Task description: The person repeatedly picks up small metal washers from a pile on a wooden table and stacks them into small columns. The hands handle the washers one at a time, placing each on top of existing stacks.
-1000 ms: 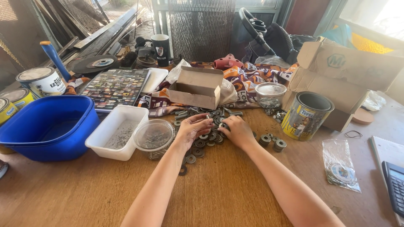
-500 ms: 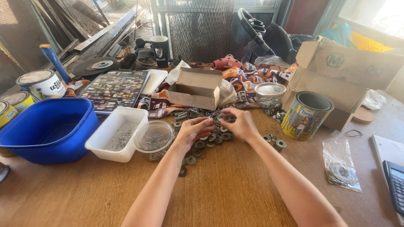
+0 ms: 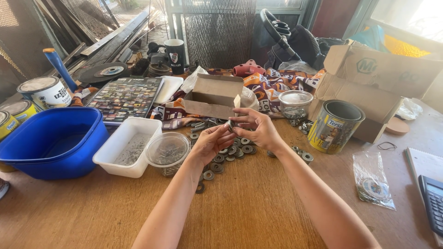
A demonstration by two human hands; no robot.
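Both hands are raised just above the counter (image 3: 258,207), meeting over a pile of washers (image 3: 230,151). The left hand (image 3: 210,144) is half curled, palm turned up, its fingertips pinched around a small washer (image 3: 230,124) held on edge. The right hand (image 3: 258,129) faces it, fingers loosely bent and spread, thumb and forefinger closing on the same washer from the other side, so the piece sits between the two hands. The pile lies right beneath them, flat rings scattered on the wood, a few strays reaching toward the right near a yellow tin (image 3: 336,125) that stands open. Just left of the left hand sits a round clear tub (image 3: 167,151), touching a white rectangular tray (image 3: 128,146), and beyond that a big blue basin (image 3: 53,143). Behind the hands an open cardboard box (image 3: 214,97) rests on a patterned cloth (image 3: 270,85), with a clear lidded jar (image 3: 295,104) to its right. Farther right lies a small plastic bag (image 3: 373,180), well apart from the hands, and a calculator (image 3: 434,203) at the counter's edge.
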